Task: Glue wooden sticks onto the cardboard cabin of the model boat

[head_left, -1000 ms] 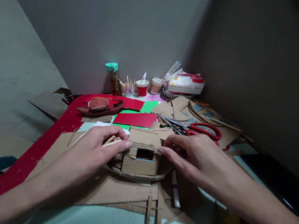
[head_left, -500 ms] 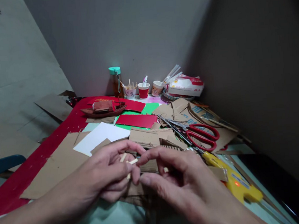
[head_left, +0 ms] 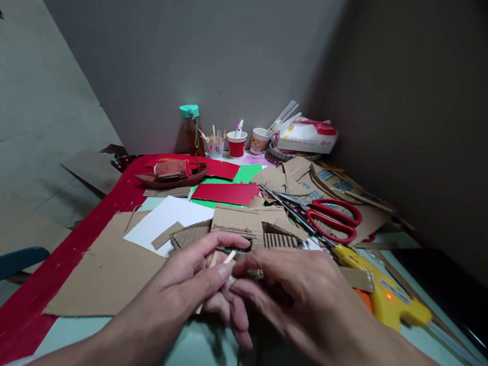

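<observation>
Only one view here, from the head camera. Both hands are bunched together low in the middle, over a messy craft table. The left hand (head_left: 185,289) pinches a couple of thin pale wooden sticks (head_left: 222,262) between thumb and fingers; they're slim and straight, with the long axis running from lower left up to the upper right, tips poking out toward the right hand (head_left: 298,296). The right hand's fingers curl in and meet the left's right at those sticks, though I can't tell if it actually grips one.

Just behind the hands sits a little cardboard house (head_left: 237,227), brown corrugated stuff with the ribbed layer showing on the sides. Flat cardboard sheet (head_left: 106,271) and a white paper (head_left: 165,219) to the left, smooth red and green card further back. Red-handled scissors (head_left: 331,220) lie to the right, a yellow glue gun (head_left: 388,298) nearer, its little light glowing orange. A flattened box (head_left: 327,178) has blue print, too small to read. Teal-capped bottle (head_left: 190,128) and paper cups by the wall.
</observation>
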{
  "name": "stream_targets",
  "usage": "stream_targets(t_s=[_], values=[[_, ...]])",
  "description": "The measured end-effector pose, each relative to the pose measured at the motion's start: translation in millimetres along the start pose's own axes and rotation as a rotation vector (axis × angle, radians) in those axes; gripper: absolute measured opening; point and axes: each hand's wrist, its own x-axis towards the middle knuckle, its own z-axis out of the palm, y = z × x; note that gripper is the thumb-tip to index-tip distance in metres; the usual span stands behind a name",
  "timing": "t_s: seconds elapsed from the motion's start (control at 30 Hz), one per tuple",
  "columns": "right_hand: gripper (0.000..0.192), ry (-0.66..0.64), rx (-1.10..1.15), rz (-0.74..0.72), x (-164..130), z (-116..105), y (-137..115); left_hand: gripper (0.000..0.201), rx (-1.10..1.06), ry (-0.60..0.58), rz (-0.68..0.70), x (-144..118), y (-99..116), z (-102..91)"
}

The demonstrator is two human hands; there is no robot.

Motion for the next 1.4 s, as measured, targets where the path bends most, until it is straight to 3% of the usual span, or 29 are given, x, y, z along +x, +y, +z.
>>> stream_targets(t_s=[0.07, 0.17, 0.3, 0.4, 0.53, 0.7, 0.77, 0.83, 0.97, 1.13, 1.23, 1.4], values=[[0.013, 0.042, -0.184, -0.078, -3.0, 5.9, 4.9, 0.039, -0.05, 0.033, -0.025, 0.3, -1.1, -0.6], [0.023, 0.002, -0.344, -0.105, -5.2, 9.0, 5.9, 0.042, -0.102, 0.077, -0.055, 2.4, -1.9, -3.8], [0.014, 0.004, -0.174, 0.013, -1.0, -0.2, -1.4, 0.046, -0.155, 0.001, -0.031, 4.4, -1.8, -5.0], [0.036, -0.035, -0.032, 0.086, 3.9, -11.2, -5.7, 0.045, -0.177, -0.062, -0.005, 4.2, -0.9, -3.7], [0.043, -0.086, 0.025, 0.169, 7.1, -19.9, -6.2, 0.043, -0.143, -0.127, 0.045, 4.8, -4.2, -2.5], [0.015, -0.128, 0.104, 0.13, 7.0, -22.2, -5.5, 0.06, -0.131, -0.245, -0.041, 4.0, -14.3, -0.3], [0.013, -0.143, 0.091, 0.15, 7.6, -24.1, -4.8, 0.053, -0.082, -0.184, -0.066, 2.0, -14.1, -2.8], [0.013, -0.116, 0.085, 0.238, 8.8, -26.6, -2.7, 0.037, 0.013, -0.021, -0.045, -0.3, -9.2, -8.6], [0.017, 0.041, 0.16, 0.418, 12.6, -29.1, 4.3, 0.023, 0.067, 0.206, 0.029, -3.0, 6.6, -22.1], [0.019, 0.108, 0.238, 0.488, 17.4, -25.6, 3.1, 0.023, -0.004, 0.267, 0.023, -1.5, 11.9, -22.0], [0.019, 0.175, 0.264, 0.457, 16.4, -22.3, -2.1, 0.024, -0.019, 0.26, 0.01, -1.4, 8.9, -17.9], [0.018, 0.183, 0.172, 0.387, 10.2, -19.5, -6.9, 0.033, 0.231, 0.244, 0.087, -0.8, 4.5, -15.1]])
